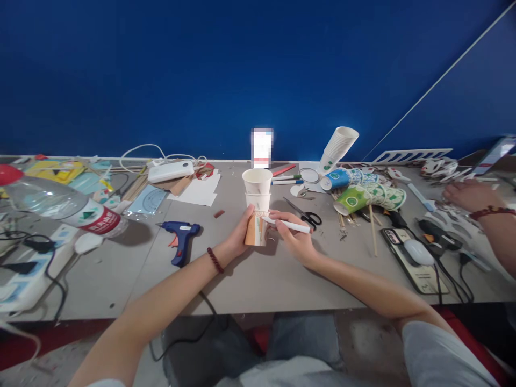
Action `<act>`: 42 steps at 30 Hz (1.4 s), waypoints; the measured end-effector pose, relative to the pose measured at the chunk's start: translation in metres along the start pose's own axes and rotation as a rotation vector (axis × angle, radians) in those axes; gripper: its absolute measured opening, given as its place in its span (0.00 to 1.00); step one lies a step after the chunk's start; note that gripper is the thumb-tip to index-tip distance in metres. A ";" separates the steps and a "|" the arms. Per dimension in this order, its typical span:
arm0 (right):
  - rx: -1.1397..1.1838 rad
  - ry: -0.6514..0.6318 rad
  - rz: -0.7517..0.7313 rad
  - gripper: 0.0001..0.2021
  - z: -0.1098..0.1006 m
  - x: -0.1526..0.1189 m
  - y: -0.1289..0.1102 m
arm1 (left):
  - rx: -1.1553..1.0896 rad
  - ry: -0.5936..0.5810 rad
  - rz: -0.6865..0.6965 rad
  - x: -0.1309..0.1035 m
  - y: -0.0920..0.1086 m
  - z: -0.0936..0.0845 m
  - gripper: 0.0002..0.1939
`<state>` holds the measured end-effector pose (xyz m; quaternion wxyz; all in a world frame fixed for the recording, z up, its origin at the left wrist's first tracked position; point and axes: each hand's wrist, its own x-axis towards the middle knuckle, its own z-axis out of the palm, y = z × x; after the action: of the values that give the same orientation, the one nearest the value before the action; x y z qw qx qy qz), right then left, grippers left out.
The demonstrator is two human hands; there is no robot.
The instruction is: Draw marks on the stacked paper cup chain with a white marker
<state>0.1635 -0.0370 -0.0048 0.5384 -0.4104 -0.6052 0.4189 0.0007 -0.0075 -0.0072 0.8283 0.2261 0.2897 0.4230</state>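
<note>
A column of paper cups stands before me on the table: white cups point(258, 185) on top of a cup with an orange and white pattern point(255, 231). My left hand point(241, 228) is wrapped round the left side of this column, where the white and patterned parts meet. Pinched in my right hand point(296, 239) is a white marker point(297, 226) with an orange-brown end. Its other end points left at the patterned cup; whether the tip touches it I cannot tell. Black scissors point(310, 217) lie just beyond my right hand. Left of my left hand is a blue glue gun point(183, 236).
A tilted stack of white cups point(338, 148) and patterned cups point(352, 199) are at the back right. Markers point(286, 182) lie behind the column. A bottle point(76, 212) and power strip point(36, 269) occupy the left; a phone point(415, 263) and another person's hand point(470, 193) the right.
</note>
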 end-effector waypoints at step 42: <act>0.000 -0.014 0.007 0.15 -0.001 0.002 -0.003 | 0.092 0.035 0.040 -0.004 -0.001 0.001 0.28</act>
<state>0.1639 -0.0361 -0.0008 0.5326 -0.4097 -0.6074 0.4237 -0.0002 -0.0117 -0.0053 0.8032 0.2623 0.3188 0.4294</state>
